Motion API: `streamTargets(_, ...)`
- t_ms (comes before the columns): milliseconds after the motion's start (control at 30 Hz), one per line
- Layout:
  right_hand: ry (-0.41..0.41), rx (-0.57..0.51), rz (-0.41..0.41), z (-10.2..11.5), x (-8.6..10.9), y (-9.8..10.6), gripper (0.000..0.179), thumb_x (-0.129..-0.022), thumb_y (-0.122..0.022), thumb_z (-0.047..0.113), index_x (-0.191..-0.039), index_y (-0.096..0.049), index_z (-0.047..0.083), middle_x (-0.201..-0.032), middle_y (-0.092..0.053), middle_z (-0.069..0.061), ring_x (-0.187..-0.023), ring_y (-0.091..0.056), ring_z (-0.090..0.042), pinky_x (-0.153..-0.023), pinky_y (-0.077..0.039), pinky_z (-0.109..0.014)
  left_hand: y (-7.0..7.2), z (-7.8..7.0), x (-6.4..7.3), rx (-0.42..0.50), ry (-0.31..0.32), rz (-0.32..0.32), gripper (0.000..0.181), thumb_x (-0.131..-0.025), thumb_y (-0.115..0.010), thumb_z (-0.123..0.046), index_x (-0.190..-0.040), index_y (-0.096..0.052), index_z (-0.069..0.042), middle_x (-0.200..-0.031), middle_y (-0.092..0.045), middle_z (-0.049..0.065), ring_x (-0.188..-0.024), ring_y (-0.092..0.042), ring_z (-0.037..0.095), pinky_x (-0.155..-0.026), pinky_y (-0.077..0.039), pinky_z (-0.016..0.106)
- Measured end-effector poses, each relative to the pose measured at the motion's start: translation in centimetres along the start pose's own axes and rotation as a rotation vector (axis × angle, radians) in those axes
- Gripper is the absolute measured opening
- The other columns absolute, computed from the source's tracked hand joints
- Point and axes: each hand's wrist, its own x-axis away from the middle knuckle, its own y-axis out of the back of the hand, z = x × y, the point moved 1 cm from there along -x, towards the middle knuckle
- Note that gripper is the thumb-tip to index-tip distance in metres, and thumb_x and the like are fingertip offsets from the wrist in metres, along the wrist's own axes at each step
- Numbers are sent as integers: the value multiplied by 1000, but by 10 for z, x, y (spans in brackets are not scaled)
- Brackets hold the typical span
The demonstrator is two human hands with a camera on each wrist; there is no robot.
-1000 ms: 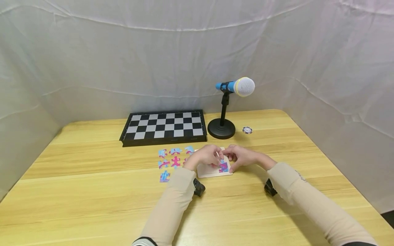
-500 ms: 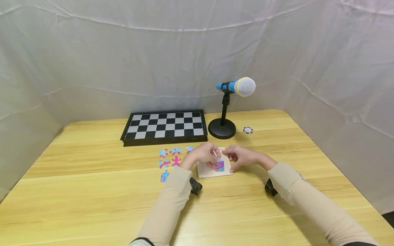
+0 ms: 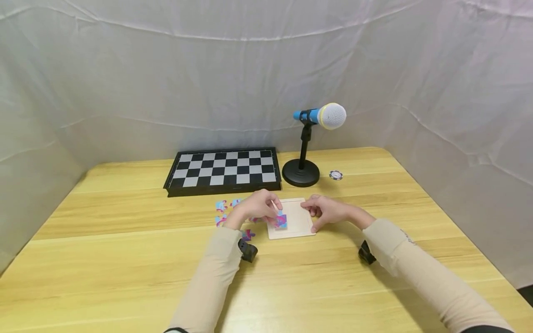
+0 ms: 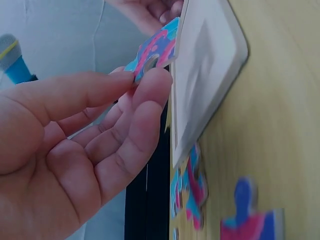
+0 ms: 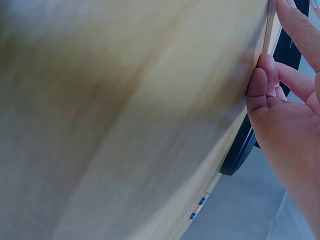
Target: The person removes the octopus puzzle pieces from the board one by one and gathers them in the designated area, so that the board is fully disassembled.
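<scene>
My left hand (image 3: 257, 205) pinches a blue, pink and purple jigsaw piece (image 3: 281, 221) between thumb and fingertips. The piece is held over the left part of a pale wooden puzzle tray (image 3: 299, 221); in the left wrist view the piece (image 4: 159, 49) stands out beyond the fingertips. At the tray's right edge my right hand (image 3: 330, 212) holds on, its thumb near the lower corner and its index finger higher up. Several loose jigsaw pieces (image 3: 220, 206) lie left of the tray, partly hidden by the left hand and forearm.
Behind the pieces lies a black-framed chessboard (image 3: 222, 169). A blue and white microphone (image 3: 320, 115) stands on a round black base (image 3: 300, 175) behind the tray. A poker chip (image 3: 335, 175) lies right of that base. White cloth surrounds the wooden table (image 3: 125, 277).
The left hand has lifted the jigsaw piece from the tray's lower right area and carried it left. My right hand has stayed at the tray's edge.
</scene>
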Motion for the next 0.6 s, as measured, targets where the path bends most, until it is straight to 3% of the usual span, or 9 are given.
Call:
streamTargets(300, -8, -7, 7, -2, 0, 0, 74, -67, -78, 14, -123, -41, -16, -84, -45, -6, -75, -42, -16, -66, -39, -23, 12, 11, 17, 88, 14, 31, 9, -79, -57, 7, -87, -58, 4, -65, -62, 13, -58, -61, 22, -58, -51, 33)
streamTargets(600, 7, 0, 7, -2, 1, 0, 74, -67, -78, 14, -123, -40, -16, -84, -44, -6, -76, -41, -16, -66, -38, -23, 18, 15, 30, 118, 76, 81, 10, -76, -58, 9, -87, -57, 9, -64, -61, 13, -55, -61, 23, -57, -51, 34)
